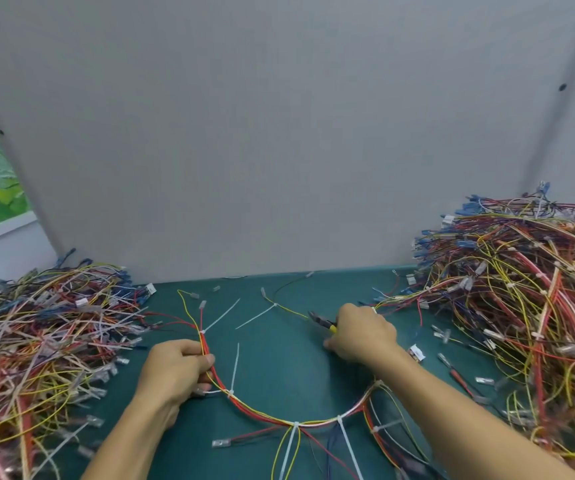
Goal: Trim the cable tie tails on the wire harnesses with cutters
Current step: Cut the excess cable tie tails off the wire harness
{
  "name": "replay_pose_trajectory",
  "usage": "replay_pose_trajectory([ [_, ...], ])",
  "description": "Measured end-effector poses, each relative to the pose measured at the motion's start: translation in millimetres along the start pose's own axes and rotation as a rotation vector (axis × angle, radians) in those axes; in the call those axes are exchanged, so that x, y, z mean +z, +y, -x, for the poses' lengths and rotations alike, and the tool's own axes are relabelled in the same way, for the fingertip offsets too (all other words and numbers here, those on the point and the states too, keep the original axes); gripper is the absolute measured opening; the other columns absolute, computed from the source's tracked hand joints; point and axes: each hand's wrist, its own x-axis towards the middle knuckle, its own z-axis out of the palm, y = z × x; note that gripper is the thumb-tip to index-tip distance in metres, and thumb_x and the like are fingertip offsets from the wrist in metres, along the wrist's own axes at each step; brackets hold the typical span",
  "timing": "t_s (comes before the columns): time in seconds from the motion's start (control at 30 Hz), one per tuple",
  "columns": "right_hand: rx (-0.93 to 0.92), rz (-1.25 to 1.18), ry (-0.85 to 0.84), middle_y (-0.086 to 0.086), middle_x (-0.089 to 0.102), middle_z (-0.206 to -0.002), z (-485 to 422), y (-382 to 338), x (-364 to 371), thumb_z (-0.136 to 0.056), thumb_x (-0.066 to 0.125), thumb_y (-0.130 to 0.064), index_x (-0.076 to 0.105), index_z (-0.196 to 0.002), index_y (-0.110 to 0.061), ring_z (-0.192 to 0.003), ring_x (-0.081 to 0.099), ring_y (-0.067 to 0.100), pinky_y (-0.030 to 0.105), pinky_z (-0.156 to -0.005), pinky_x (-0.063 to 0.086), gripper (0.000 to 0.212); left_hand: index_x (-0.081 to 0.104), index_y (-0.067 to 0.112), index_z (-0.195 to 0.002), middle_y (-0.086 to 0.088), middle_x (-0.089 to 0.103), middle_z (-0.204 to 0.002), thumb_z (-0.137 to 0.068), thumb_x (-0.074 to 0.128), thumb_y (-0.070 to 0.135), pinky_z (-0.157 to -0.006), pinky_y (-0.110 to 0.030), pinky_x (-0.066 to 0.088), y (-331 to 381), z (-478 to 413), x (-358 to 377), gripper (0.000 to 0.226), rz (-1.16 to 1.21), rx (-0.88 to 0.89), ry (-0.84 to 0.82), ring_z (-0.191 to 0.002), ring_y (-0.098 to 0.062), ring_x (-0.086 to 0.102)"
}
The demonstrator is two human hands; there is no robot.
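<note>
The left hand (175, 370) pinched the wire harness (262, 412) on the green mat (272, 368); the right hand (360, 332) gripped the cutters (320, 321), jaws nearly closed. Best practice was cutting each untrimmed cable tie tail (235, 367) flush at its head, clear of the wires.

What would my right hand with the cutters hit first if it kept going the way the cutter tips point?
Probably the thin yellow wire just ahead of the cutters in your right hand, then the white cable tie tail on it. Depth is unclear.
</note>
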Motion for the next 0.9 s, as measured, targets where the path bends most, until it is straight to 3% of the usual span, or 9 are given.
replay_pose_trajectory([
  [0.13, -0.055, -0.077, 0.034, 0.012, 0.059, -0.112, 3.0, 4.9, -25.0, -0.083, 0.065, -0.048, 0.056, -0.097, -0.014, -0.104, 0.059, 0.032, 0.032, -0.074, 0.040, 0.037, 0.066, -0.008, -0.075, -0.013, 0.056, -0.054, -0.084, 0.062, -0.010, -0.038, -0.022, 0.039, -2.7, -3.7, -1.6, 0.010, 0.024, -0.011, -0.005, -0.046, -0.022, 0.049],
  [0.23, -0.029, -0.067, 0.135, 0.012, 0.060, -0.106, 11.6, 18.2, -58.6, -0.087, 0.063, -0.045, 0.054, -0.101, -0.016, -0.096, 0.058, 0.031, 0.034, -0.073, 0.041, 0.033, 0.066, -0.008, -0.077, -0.012, 0.057, -0.052, -0.085, 0.063, -0.006, -0.039, -0.022, 0.041, -3.3, -4.8, -2.3, 0.008, 0.056, -0.027, -0.006, -0.044, -0.021, 0.051],
  [0.3, -0.022, -0.024, 0.145, 0.011, 0.060, -0.102, 20.4, 31.7, -73.1, -0.086, 0.064, -0.040, 0.050, -0.092, -0.016, -0.087, 0.053, 0.029, 0.034, -0.071, 0.042, 0.028, 0.066, -0.008, -0.080, -0.012, 0.058, -0.053, -0.085, 0.065, -0.003, -0.038, -0.022, 0.042, -2.4, -3.9, -2.3, 0.007, 0.071, -0.033, -0.005, -0.043, -0.020, 0.052],
  [0.37, -0.020, 0.002, 0.051, 0.010, 0.063, -0.100, 31.6, 45.0, -78.3, -0.083, 0.066, -0.039, 0.052, -0.091, -0.018, -0.085, 0.057, 0.027, 0.033, -0.071, 0.047, 0.028, 0.066, -0.007, -0.081, -0.011, 0.060, -0.054, -0.084, 0.067, -0.001, -0.038, -0.022, 0.043, -1.4, -2.7, -1.9, 0.006, 0.077, -0.034, -0.007, -0.044, -0.019, 0.053],
  [0.43, -0.013, -0.017, -0.112, 0.007, 0.069, -0.090, 43.6, 54.1, -74.1, -0.082, 0.069, -0.042, 0.060, -0.106, -0.023, -0.074, 0.065, 0.019, 0.026, -0.065, 0.053, 0.032, 0.066, -0.006, -0.083, -0.011, 0.060, -0.054, -0.083, 0.068, -0.002, -0.038, -0.022, 0.043, 0.0, -1.6, -1.5, 0.005, 0.077, -0.035, -0.011, -0.043, -0.018, 0.053],
  [0.53, 0.006, -0.012, -0.284, -0.001, 0.071, -0.069, 56.1, 56.0, -56.0, -0.082, 0.067, -0.045, 0.062, -0.088, -0.016, -0.048, 0.059, 0.012, 0.019, -0.046, 0.047, 0.030, 0.066, -0.007, -0.083, -0.012, 0.059, -0.055, -0.083, 0.067, -0.003, -0.037, -0.022, 0.042, 0.5, -0.7, -1.3, 0.004, 0.083, -0.033, -0.017, -0.042, -0.017, 0.051],
  [0.67, 0.026, 0.018, -0.291, -0.006, 0.064, -0.060, 59.8, 50.3, -40.7, -0.080, 0.068, -0.047, 0.055, -0.079, -0.017, -0.043, 0.056, 0.008, 0.014, -0.037, 0.039, 0.033, 0.069, -0.005, -0.078, -0.013, 0.060, -0.057, -0.082, 0.068, -0.004, -0.053, -0.030, 0.050, 0.6, -1.0, -0.8, 0.005, 0.079, -0.019, -0.018, -0.049, -0.023, 0.053],
  [0.73, 0.022, -0.008, -0.274, -0.006, 0.065, -0.060, 59.3, 49.0, -39.6, -0.077, 0.070, -0.049, 0.056, -0.078, -0.017, -0.043, 0.057, 0.008, 0.015, -0.040, 0.043, 0.036, 0.069, -0.005, -0.078, -0.013, 0.060, -0.058, -0.082, 0.067, -0.005, -0.055, -0.031, 0.050, 1.1, -1.7, -1.1, 0.004, 0.077, -0.021, -0.025, -0.051, -0.023, 0.054],
  [0.9, 0.005, -0.178, -0.336, 0.001, 0.069, -0.060, 59.6, 47.5, -35.6, -0.073, 0.076, -0.046, 0.066, -0.076, -0.012, -0.050, 0.058, 0.017, 0.026, -0.054, 0.050, 0.036, 0.065, -0.010, -0.086, -0.023, 0.062, -0.073, -0.083, 0.062, -0.012, -0.037, -0.022, 0.041, 1.4, -0.9, -1.9, 0.006, 0.114, -0.025, -0.025, -0.050, -0.025, 0.053],
])
